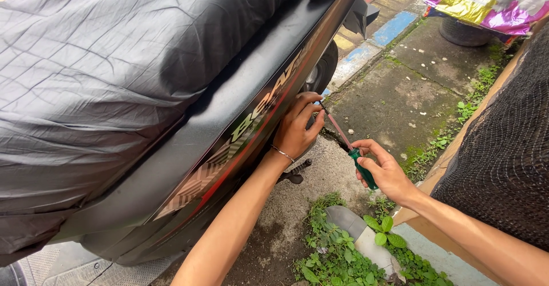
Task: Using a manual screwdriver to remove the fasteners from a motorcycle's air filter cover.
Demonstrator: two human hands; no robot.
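At frame centre, the left hand (297, 128) presses curled fingers against the scooter's side panel (229, 131), perhaps pinching something small. The right hand (384, 170) grips a green-handled screwdriver (350, 147), tip angled toward the panel.

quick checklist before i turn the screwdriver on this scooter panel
1. Right hand grips the green handle of the screwdriver: ok.
2. Left hand steadies the shaft near the tip, against the black side panel: ok.
3. Tip seated in the fastener: cannot tell, the left hand's fingers hide it.
4. Shaft square to the panel: not ok, it runs at a slant.
5. Scooter standing firm: cannot tell, no stand is in view.
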